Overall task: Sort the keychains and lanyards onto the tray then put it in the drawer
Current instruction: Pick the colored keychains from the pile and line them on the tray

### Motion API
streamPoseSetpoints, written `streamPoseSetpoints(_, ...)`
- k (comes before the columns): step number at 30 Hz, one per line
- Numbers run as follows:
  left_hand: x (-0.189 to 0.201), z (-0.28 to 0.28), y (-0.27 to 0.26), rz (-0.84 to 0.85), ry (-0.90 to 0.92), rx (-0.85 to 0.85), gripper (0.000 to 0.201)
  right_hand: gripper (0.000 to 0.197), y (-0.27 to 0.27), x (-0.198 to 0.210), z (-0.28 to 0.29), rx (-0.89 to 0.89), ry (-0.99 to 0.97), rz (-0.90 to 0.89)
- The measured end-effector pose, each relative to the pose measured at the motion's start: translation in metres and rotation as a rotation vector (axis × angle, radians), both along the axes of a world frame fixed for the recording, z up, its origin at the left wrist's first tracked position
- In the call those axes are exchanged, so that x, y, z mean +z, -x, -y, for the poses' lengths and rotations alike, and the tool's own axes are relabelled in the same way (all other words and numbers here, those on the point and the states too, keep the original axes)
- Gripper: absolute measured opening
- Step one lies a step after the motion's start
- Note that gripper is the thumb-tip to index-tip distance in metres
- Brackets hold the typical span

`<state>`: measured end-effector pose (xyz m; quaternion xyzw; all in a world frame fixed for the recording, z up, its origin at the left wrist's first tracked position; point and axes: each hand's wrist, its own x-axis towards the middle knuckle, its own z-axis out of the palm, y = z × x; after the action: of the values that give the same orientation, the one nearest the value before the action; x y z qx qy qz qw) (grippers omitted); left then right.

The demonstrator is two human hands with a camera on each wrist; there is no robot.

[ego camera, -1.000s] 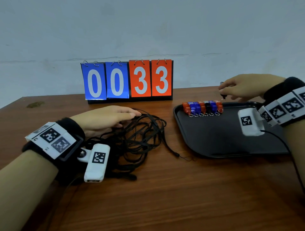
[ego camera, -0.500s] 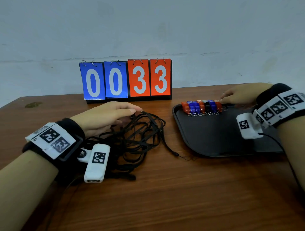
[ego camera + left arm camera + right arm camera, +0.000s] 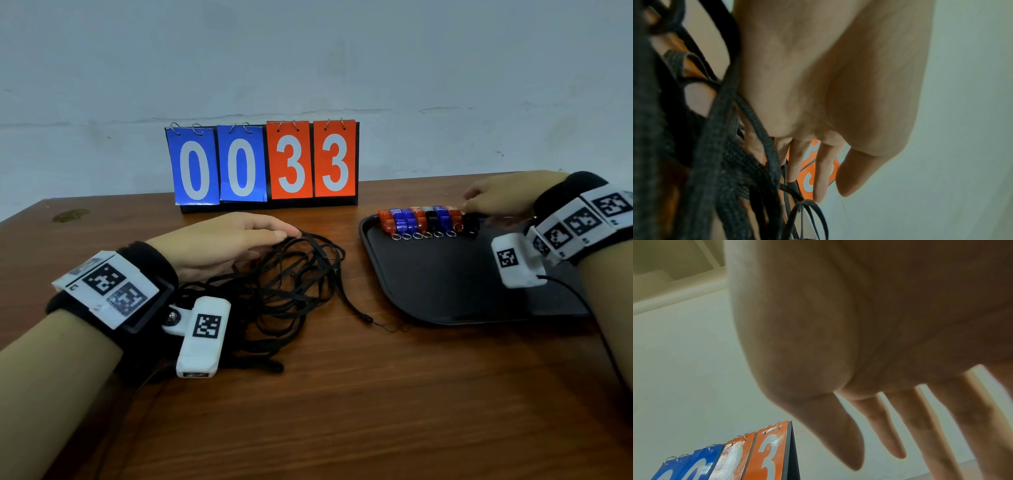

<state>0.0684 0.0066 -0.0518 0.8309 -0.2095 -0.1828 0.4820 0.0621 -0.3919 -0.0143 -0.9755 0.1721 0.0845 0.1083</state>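
A tangle of black lanyards lies on the wooden table left of centre. My left hand rests on its near-left part with straight fingers; in the left wrist view the straps run beside the palm. A black tray sits to the right. Along its far edge stands a row of orange, blue and black keychains, with a black keychain at the right end. My right hand hovers just behind that end; the right wrist view shows its fingers straight and holding nothing.
A flip scoreboard reading 0033 stands at the back of the table against the wall, also seen in the right wrist view as the scoreboard. Bare wood stretches across the near half of the table. No drawer is in view.
A second ago my right hand pinched a dark keychain above the tray's far edge. It came down to the right end of the row and now holds nothing. The left hand stayed put.
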Motion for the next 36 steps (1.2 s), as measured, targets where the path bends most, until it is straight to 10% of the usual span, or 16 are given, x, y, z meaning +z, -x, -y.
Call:
streamPoseSetpoints(25,0.001,-0.001,0.003,0.024,-0.198,-0.042,0.026,0.012,0.000,-0.011,0.005,-0.097,-0.213,0.118)
streamPoseSetpoints(36,0.007,-0.001,0.008,0.107,-0.338,-0.090,0.025,0.045,0.002,0.002,-0.005,-0.031,-0.036,-0.024)
